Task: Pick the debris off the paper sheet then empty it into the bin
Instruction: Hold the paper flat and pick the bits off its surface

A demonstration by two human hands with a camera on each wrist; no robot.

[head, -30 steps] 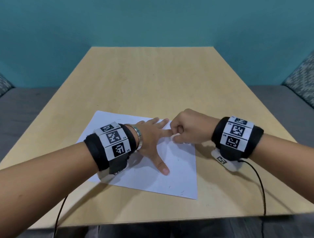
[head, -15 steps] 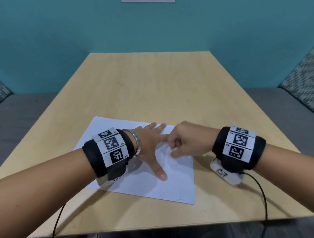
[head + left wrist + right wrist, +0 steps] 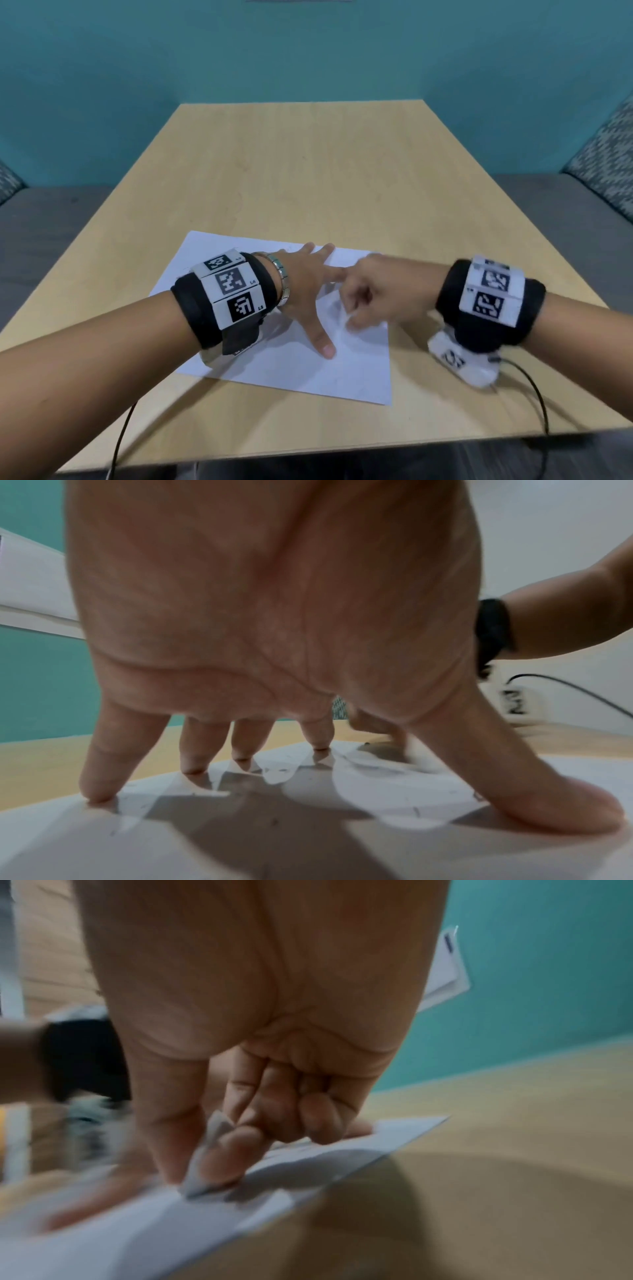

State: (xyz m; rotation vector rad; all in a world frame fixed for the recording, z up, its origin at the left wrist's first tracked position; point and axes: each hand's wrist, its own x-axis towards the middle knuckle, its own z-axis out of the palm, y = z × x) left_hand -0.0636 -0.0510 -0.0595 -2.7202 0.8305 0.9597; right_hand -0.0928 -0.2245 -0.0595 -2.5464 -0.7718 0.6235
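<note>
A white paper sheet [image 3: 359, 377] lies on the near part of the wooden table [image 3: 308, 171]. My left hand [image 3: 308, 294] rests on it with straight, spread fingers, the fingertips [image 3: 99, 791] pressing the sheet [image 3: 308, 837]. Tiny dark debris specks [image 3: 416, 810] dot the paper. My right hand [image 3: 373, 298] is curled just right of the left, low over the sheet's right part. In the blurred right wrist view its thumb and forefinger [image 3: 226, 1153] pinch a small whitish scrap [image 3: 205, 1139] against the sheet [image 3: 137, 1231]. I cannot tell whether that scrap is loose or a fold of the paper. No bin is in view.
Bare tabletop stretches beyond the sheet to a teal wall. Grey benches with patterned cushions [image 3: 606, 154] flank the table. A black cable [image 3: 534, 387] trails from my right wrist over the near table edge, and another cable [image 3: 123, 431] hangs from the left.
My right hand has slid a little toward me along the sheet, still curled. The left hand stays spread on the paper. The head view has tipped slightly.
</note>
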